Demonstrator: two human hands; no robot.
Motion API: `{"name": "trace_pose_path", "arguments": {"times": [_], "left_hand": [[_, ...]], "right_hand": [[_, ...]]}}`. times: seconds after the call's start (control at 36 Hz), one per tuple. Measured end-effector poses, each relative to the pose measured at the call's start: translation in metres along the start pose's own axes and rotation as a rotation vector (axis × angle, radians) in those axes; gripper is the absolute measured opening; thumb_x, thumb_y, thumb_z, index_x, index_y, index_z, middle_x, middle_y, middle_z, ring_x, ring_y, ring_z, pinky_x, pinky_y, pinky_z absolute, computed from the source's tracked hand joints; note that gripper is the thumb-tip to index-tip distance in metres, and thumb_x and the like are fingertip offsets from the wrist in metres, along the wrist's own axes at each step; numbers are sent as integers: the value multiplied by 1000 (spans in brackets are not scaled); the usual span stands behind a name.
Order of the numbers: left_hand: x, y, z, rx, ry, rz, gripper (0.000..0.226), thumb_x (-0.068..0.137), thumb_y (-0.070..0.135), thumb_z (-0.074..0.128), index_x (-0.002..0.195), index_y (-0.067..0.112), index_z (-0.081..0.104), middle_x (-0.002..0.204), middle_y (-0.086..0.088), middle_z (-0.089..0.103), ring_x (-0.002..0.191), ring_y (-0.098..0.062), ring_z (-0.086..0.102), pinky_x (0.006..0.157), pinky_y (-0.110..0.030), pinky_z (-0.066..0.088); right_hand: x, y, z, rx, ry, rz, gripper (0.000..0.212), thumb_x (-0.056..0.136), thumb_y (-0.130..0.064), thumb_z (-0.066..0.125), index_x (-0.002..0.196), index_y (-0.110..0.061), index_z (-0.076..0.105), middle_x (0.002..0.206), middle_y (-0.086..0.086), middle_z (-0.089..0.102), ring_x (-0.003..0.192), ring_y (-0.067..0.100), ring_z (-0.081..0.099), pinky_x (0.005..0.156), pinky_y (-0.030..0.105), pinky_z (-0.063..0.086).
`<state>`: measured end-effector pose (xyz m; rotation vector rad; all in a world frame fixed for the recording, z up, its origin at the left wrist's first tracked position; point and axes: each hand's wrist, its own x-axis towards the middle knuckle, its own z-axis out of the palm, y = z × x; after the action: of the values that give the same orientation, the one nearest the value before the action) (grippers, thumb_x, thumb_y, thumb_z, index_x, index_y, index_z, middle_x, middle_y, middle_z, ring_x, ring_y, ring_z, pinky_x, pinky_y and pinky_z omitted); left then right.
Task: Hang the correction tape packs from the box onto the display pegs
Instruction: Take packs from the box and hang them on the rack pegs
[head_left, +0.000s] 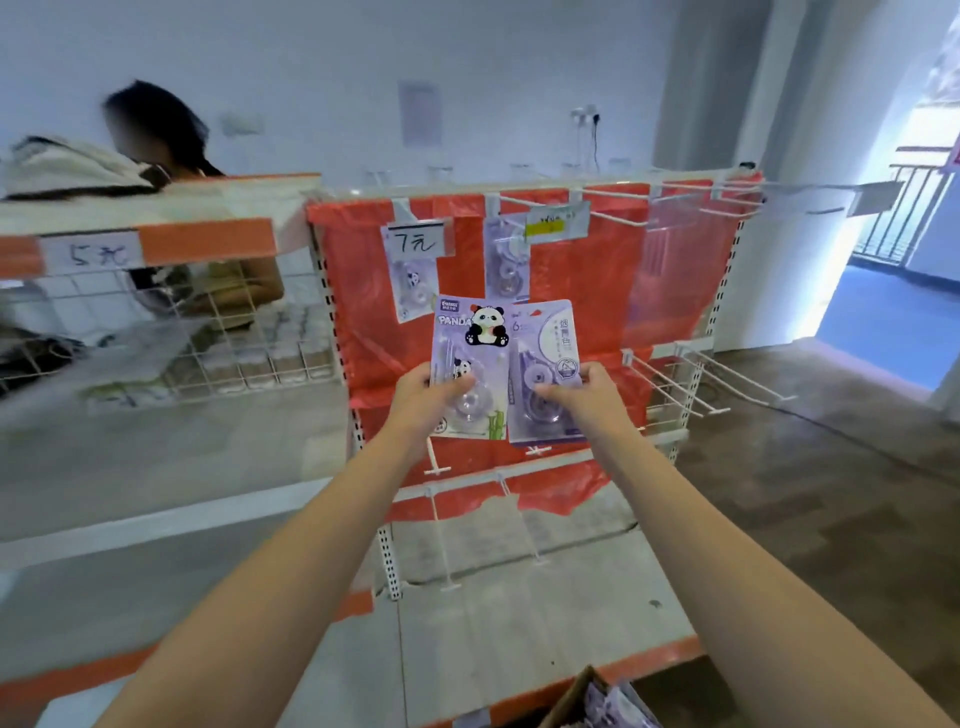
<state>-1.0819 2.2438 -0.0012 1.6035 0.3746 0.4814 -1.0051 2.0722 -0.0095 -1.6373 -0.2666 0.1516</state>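
While the box (582, 699) is sitting low at my feet, I am gripping a panda pack (470, 364) in my left hand (423, 397) and a second pack (545, 364) in my right hand (584, 397), both before the red panel (597, 291); next I am judging each hang-hole needs lining up with a peg (535, 205).

Soft, even daylight fills the scene, cool and bluish. The brightest area is the doorway (904, 218) at the right edge, where light washes out detail and throws a glow on the floor (810, 467). Shadows are faint. The centre is fairly sharp: print on the packs (506, 364) reads clearly. The left side and corners are smeared with blur, and the shelf (156, 208) edges bow with wide-angle distortion.
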Motion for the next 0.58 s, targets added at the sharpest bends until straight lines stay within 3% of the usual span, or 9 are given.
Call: {"name": "trace_pose_path", "arguments": {"times": [0.11, 0.19, 0.28, 0.39, 0.58], "left_hand": [[19, 3, -12, -14, 39, 12, 8, 84, 11, 71, 84, 11, 63, 85, -4, 65, 74, -14, 57, 69, -25, 44], [35, 8, -17, -30, 59, 18, 16, 84, 11, 70, 74, 13, 57, 81, -1, 62, 75, -12, 56, 70, -22, 40], [48, 10, -19, -32, 66, 27, 24, 85, 12, 69, 69, 16, 52, 77, 2, 60, 75, -10, 54, 69, -21, 37], [59, 12, -20, -47, 110, 40, 23, 85, 14, 69, 70, 16, 52, 77, 2, 59, 75, -11, 53, 68, -22, 36], [63, 17, -18, -56, 220, 95, 19, 83, 16, 71, 94, 7, 57, 89, -8, 58, 84, -18, 51, 75, -27, 40]], "right_hand": [[22, -9, 16, -38, -33, -8, 36, 84, -17, 73, 106, -12, 45, 109, 9, 58, 87, 18, 56, 64, 28, 46], [38, -18, 23, -27, -43, -21, 37, 84, -16, 73, 107, -12, 45, 108, 7, 59, 89, 18, 57, 67, 29, 48], [52, -24, 25, 9, -29, -36, 38, 84, -13, 72, 110, -12, 44, 101, 2, 59, 84, 14, 58, 61, 23, 46], [68, -25, 25, 3, -46, -39, 37, 85, -12, 72, 109, -12, 45, 99, 0, 59, 77, 8, 57, 57, 21, 43], [89, -33, 16, 25, -59, -108, 41, 84, -10, 72, 114, -12, 44, 104, 2, 58, 88, 15, 58, 69, 22, 50]]}}
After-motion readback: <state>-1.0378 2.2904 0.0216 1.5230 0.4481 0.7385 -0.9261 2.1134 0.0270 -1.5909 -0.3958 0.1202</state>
